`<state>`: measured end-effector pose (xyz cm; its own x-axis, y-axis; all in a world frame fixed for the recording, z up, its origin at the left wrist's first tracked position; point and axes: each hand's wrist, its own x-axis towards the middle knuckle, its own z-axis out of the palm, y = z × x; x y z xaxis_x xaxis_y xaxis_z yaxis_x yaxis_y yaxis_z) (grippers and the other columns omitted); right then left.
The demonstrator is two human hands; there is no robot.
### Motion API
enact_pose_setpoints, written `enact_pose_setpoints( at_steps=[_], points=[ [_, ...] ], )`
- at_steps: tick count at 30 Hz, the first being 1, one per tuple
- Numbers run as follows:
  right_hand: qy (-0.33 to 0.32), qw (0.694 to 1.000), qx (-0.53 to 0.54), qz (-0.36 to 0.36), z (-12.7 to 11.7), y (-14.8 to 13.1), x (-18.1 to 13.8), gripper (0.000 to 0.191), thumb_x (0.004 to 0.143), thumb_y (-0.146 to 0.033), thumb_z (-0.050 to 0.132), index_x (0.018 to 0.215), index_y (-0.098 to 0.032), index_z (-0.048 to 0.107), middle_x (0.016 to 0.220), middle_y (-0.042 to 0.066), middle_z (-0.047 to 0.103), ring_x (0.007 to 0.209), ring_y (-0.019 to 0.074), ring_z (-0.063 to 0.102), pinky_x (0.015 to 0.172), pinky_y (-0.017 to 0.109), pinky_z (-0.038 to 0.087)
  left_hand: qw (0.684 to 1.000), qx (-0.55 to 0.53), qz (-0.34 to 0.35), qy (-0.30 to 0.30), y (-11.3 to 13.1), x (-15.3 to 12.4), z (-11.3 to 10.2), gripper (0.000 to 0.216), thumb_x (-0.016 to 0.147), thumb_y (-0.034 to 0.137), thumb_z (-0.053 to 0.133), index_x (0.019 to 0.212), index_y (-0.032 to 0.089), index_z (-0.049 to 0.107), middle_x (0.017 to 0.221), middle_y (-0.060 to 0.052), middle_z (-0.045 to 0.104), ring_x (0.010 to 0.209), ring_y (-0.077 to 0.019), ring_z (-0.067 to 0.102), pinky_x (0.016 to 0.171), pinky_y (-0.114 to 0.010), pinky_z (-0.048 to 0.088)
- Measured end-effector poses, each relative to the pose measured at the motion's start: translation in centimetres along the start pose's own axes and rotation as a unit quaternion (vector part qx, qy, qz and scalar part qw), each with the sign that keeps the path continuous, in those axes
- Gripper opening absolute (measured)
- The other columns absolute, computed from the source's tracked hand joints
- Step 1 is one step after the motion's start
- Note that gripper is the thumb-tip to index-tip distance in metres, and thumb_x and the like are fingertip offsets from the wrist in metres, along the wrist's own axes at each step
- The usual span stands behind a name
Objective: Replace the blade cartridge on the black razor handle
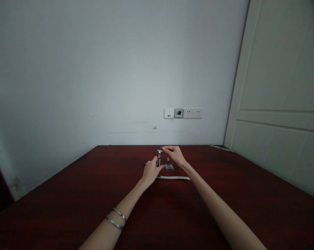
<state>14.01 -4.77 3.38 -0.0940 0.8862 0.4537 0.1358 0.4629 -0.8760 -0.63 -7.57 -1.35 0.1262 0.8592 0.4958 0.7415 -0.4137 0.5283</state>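
A razor (159, 157) stands upright with its dark head at the top, over the far half of the table. My left hand (150, 171) is closed round its handle. At the razor's head, my right hand (174, 153) pinches the right end with its fingertips. Just below my right hand lies a small clear plastic case (169, 167) with dark parts inside. A narrow white strip (174, 177) lies nearer to me, its left end beside my left hand. Something small and dark (145, 164) shows left of my left hand, too little of it to name.
The dark red wooden table (94, 194) reaches back to a pale wall (120, 76). Sockets (193, 113) are set in the wall above the table's far edge. A white panelled door (279, 104) stands along the right side. A thin pale strip (221, 148) lies at the far right corner.
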Motion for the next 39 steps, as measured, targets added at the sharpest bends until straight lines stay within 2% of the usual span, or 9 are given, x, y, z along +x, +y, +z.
enact_pose_setpoints(
  at_steps=[10, 15, 23, 31, 39],
  points=[
    [-0.013, 1.0, 0.008, -0.01, -0.1, 0.0, 0.0, 0.038, 0.069, -0.045, 0.061, 0.085, -0.011, 0.07, 0.084, 0.008, 0.069, 0.034, 0.0049, 0.047, 0.032, 0.018, 0.036, 1.0, -0.029, 0.002, 0.007, -0.3, 0.0, 0.2, 0.026, 0.072, 0.038, 0.064, 0.087, 0.018, 0.056, 0.062, -0.002, 0.06, 0.06, -0.0172, 0.058, 0.056, -0.023, 0.035],
    [-0.017, 1.0, 0.003, -0.011, 0.0, -0.2, -0.1, 0.04, 0.068, -0.046, 0.061, 0.084, -0.01, 0.07, 0.083, 0.008, 0.069, 0.033, 0.0043, 0.045, 0.032, 0.018, 0.036, 1.0, -0.018, 0.024, 0.002, -0.1, 0.0, 0.0, 0.025, 0.074, 0.037, 0.062, 0.088, 0.017, 0.056, 0.064, -0.002, 0.061, 0.061, -0.0176, 0.059, 0.057, -0.023, 0.036],
    [-0.011, 1.0, 0.019, -0.003, 0.1, 0.0, -0.1, 0.04, 0.065, -0.047, 0.063, 0.081, -0.011, 0.07, 0.079, 0.007, 0.068, 0.032, 0.0044, 0.045, 0.031, 0.019, 0.035, 0.998, -0.036, 0.041, -0.009, 0.0, -0.1, 0.3, 0.023, 0.081, 0.04, 0.053, 0.082, 0.017, 0.056, 0.06, -0.004, 0.06, 0.058, -0.0185, 0.06, 0.057, -0.024, 0.038],
    [-0.02, 1.0, 0.013, -0.013, 0.0, -0.3, -0.2, 0.037, 0.065, -0.045, 0.063, 0.078, -0.011, 0.069, 0.076, 0.006, 0.068, 0.032, 0.0056, 0.046, 0.032, 0.019, 0.038, 0.999, -0.011, 0.042, -0.013, 0.3, -0.2, 0.3, 0.024, 0.085, 0.038, 0.046, 0.08, 0.016, 0.056, 0.059, -0.005, 0.061, 0.057, -0.0197, 0.06, 0.056, -0.024, 0.038],
    [-0.038, 0.999, -0.001, -0.036, -0.2, -0.4, -0.4, 0.037, 0.069, -0.046, 0.06, 0.079, -0.011, 0.069, 0.087, 0.008, 0.068, 0.033, 0.0053, 0.049, 0.032, 0.019, 0.038, 0.999, 0.017, 0.028, -0.006, 0.7, -0.2, 0.1, 0.024, 0.086, 0.037, 0.045, 0.082, 0.016, 0.057, 0.059, -0.006, 0.061, 0.062, -0.0222, 0.063, 0.058, -0.026, 0.04]
  ],
)
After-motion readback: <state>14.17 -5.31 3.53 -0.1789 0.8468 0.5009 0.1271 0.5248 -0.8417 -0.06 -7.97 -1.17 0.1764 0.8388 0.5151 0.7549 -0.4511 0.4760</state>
